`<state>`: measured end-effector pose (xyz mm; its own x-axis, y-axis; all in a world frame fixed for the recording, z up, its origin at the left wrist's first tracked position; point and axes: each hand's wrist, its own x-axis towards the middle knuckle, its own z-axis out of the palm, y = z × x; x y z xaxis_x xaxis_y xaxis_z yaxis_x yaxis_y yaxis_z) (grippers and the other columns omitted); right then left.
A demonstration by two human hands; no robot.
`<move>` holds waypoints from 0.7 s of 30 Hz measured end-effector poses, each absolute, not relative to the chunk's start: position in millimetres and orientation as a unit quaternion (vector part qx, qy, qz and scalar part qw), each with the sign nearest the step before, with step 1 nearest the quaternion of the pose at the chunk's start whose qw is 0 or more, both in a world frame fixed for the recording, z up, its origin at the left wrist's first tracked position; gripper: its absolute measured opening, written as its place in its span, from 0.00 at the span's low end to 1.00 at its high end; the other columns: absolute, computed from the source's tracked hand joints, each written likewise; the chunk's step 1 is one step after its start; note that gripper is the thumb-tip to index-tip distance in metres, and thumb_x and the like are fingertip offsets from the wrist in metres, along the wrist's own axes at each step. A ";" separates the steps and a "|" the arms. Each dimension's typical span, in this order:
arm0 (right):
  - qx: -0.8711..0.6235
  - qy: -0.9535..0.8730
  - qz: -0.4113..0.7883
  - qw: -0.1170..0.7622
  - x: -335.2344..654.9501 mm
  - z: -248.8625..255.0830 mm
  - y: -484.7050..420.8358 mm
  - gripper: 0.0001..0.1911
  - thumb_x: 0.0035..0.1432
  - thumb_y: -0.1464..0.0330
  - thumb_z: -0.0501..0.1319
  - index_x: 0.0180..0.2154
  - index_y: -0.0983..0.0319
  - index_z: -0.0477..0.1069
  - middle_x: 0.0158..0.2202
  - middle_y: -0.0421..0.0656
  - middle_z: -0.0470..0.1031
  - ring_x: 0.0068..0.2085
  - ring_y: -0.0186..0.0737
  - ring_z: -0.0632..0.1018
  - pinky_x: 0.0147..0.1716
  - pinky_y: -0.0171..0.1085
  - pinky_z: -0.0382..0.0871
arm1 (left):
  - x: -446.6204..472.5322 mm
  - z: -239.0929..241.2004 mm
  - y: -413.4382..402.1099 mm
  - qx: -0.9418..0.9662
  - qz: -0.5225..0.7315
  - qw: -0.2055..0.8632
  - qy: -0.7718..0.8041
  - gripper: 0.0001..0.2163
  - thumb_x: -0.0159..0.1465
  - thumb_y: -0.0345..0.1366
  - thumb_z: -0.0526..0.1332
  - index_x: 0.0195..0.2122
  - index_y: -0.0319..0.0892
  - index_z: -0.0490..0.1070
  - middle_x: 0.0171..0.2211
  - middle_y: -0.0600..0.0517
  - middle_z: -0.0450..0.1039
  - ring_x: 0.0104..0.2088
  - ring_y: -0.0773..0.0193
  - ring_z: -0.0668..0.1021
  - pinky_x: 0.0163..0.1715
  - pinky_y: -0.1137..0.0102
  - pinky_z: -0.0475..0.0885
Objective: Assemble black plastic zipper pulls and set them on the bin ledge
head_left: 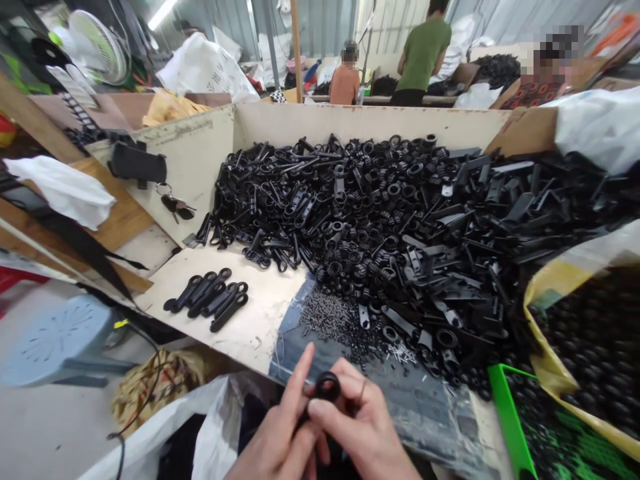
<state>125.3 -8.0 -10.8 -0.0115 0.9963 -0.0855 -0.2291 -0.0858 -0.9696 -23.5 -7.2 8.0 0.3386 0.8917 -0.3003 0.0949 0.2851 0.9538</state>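
Both my hands meet at the bottom centre, pinched together on a small black plastic ring part [327, 386]. My left hand [280, 433] has its forefinger stretched up beside the ring. My right hand [363, 427] grips the ring from the right with thumb and fingers. Just beyond them lies a patch of small dark screws [334, 319] on the bench. A big heap of black plastic parts [400, 220], rings and flat arms, fills the bench behind. Several assembled black arms [213, 297] lie in a row at the left.
A white-walled work tray [200, 157] holds the heap; keys [175, 207] hang on its left wall. A yellow-lined bag of black pieces [595, 333] and a green bin [505, 413] sit at the right. A grey stool [60, 340] stands at the left. People work at the back.
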 end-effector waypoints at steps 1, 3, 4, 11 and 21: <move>-0.475 -0.438 0.549 0.531 119.9 -10.2 -5.4 0.19 0.59 0.58 0.68 0.22 0.62 0.73 0.28 0.37 0.62 0.25 0.31 0.68 0.20 0.29 0.62 | -27.5 4.9 -6.0 0.514 0.319 0.622 0.498 0.31 0.68 0.48 0.61 0.71 0.52 0.56 0.29 0.51 0.81 0.21 0.64 0.75 0.25 0.72 0.72; -0.495 -0.490 0.514 0.500 113.9 -7.2 2.5 0.14 0.60 0.64 0.66 0.24 0.62 0.74 0.29 0.38 0.65 0.28 0.33 0.70 0.23 0.29 0.64 | -37.5 -2.8 1.1 0.513 0.345 0.589 0.521 0.33 0.66 0.49 0.63 0.71 0.53 0.56 0.37 0.50 0.83 0.27 0.61 0.80 0.33 0.70 0.76; -0.499 -0.525 0.502 0.472 114.2 -5.2 7.5 0.09 0.60 0.66 0.66 0.28 0.62 0.77 0.30 0.38 0.67 0.30 0.33 0.71 0.25 0.29 0.65 | -44.4 -6.7 7.6 0.515 0.356 0.574 0.528 0.33 0.65 0.49 0.64 0.70 0.53 0.58 0.40 0.50 0.83 0.31 0.59 0.82 0.39 0.69 0.76; -0.662 -0.661 0.168 0.310 175.5 7.9 59.3 0.13 0.69 0.63 0.60 0.52 0.57 0.76 0.34 0.37 0.76 0.31 0.34 0.78 0.32 0.31 0.71 | -123.6 -18.0 94.9 0.594 0.378 0.259 0.661 0.17 0.63 0.50 0.61 0.47 0.47 0.75 0.40 0.48 0.83 0.46 0.48 0.80 0.51 0.58 0.72; -0.682 -0.716 -0.006 0.151 196.1 -6.1 115.1 0.09 0.61 0.69 0.61 0.42 0.57 0.78 0.41 0.43 0.79 0.35 0.42 0.83 0.24 0.34 0.66 | -138.6 -32.2 155.1 0.638 0.267 -0.028 0.722 0.10 0.64 0.39 0.61 0.38 0.46 0.82 0.47 0.45 0.78 0.50 0.44 0.73 0.46 0.51 0.70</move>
